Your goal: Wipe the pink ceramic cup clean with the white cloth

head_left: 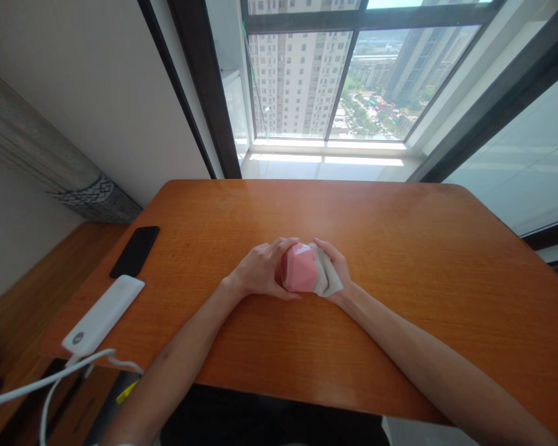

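Note:
Between my hands, over the middle of the wooden table (242, 217), is a pink faceted object (301, 269) with a shiny top; its exact kind I cannot make out. My left hand (267, 269) is wrapped around its left side, thumb in front and fingers behind. A greyish-white cloth (326, 272) lies against the object's right side. My right hand (338, 266) grips that cloth and presses it to the pink surface, with most of its fingers hidden behind.
A black phone (134, 251) lies on the table's left side. Nearer me is a white power bank (103, 316) with white cables (41, 387) running off the left edge. Beyond the far edge stands a window (302, 87); a curtain (97, 192) hangs at left.

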Demonstrator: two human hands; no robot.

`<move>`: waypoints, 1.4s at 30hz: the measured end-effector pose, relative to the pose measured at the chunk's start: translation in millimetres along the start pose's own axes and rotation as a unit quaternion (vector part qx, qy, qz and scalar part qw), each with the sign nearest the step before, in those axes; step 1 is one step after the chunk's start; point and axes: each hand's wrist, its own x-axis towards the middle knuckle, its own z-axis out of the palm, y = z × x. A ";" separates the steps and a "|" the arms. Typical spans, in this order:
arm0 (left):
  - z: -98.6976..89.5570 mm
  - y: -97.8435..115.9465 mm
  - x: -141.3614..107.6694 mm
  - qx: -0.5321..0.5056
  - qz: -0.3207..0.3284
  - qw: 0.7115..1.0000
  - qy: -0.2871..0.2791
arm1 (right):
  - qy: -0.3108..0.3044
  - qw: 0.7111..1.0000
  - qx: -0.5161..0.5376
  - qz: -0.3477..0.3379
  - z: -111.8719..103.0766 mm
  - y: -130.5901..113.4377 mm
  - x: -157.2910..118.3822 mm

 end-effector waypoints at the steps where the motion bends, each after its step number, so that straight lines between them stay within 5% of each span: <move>1: 0.6 -0.3 -0.2 -0.005 -0.004 1.000 0.000 | 0.003 1.000 -0.002 -0.002 1.8 0.7 -1.1; 16: 4.7 -0.4 -0.9 -0.131 -0.076 0.988 -0.025 | 0.010 0.991 -0.125 -0.044 17.4 1.5 -15.7; 26: 5.3 -5.6 -0.3 -0.248 -0.091 0.963 -0.051 | -0.029 0.913 -0.358 -0.191 9.8 3.3 -17.1; 33: 2.5 -5.7 2.7 -0.318 -0.065 0.943 -0.067 | -0.136 0.813 -0.511 -0.246 21.6 -8.3 -24.6; 40: 3.4 -10.3 3.5 -0.340 -0.071 0.934 -0.079 | -0.201 0.636 -0.659 -0.348 23.3 -9.2 -24.4; 42: 3.0 -10.1 3.7 -0.317 -0.070 0.942 -0.079 | -0.204 0.605 -0.681 -0.359 20.4 -6.1 -22.9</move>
